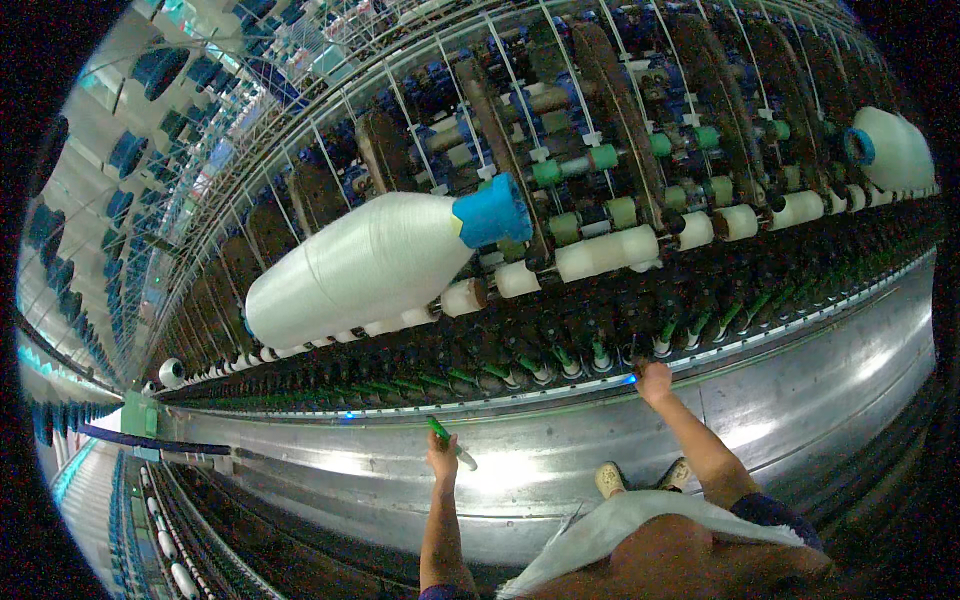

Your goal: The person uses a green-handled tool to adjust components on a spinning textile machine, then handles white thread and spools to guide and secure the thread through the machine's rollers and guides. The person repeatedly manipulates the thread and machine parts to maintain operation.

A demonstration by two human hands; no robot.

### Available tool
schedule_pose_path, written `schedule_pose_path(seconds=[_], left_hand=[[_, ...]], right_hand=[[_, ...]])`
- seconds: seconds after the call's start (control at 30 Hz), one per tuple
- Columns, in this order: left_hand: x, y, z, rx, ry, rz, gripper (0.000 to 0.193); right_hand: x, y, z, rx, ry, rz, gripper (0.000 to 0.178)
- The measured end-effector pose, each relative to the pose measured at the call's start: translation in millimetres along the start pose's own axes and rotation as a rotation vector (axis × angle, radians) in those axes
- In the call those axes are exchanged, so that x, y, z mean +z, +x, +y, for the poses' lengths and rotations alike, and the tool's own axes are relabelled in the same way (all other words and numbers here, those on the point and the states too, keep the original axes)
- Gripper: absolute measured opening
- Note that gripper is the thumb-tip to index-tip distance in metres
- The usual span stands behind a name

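My left hand (441,458) is closed around a slim spinning bobbin (466,459), green at its upper end and pale at the lower. It is held away from the machine, over the grey metal floor (520,500). On the right, my right hand (655,383) reaches to the spindle rail (560,391), its fingers drawn together beside a small blue light (629,380). What those fingers grip, if anything, is hidden. Green bobbins (600,355) stand along the rail just beyond that hand.
A large white roving bobbin (365,262) with a blue end lies across the spinning frame close to me. Another white bobbin (897,150) is at the far right. White rollers (607,255) line the frame. My shoes (610,478) are below, and a second machine (190,530) runs at lower left.
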State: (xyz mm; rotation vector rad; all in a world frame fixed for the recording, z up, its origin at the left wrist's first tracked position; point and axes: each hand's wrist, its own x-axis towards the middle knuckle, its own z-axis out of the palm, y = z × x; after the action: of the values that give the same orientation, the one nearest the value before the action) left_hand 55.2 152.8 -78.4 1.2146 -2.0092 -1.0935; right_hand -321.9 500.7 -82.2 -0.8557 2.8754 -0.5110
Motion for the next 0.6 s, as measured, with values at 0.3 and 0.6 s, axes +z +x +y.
schedule_pose_path(seconds=[0.3,0.6], left_hand=[[-11,45,69,0.016,0.039,-0.386,0.043],[89,-62,304,0.189,-0.694,-0.567,0.025]], right_hand=[[-40,-28,5,-0.062,-0.166,0.092,0.016],[-168,-6,-45,-0.225,0.586,0.045,0.017]])
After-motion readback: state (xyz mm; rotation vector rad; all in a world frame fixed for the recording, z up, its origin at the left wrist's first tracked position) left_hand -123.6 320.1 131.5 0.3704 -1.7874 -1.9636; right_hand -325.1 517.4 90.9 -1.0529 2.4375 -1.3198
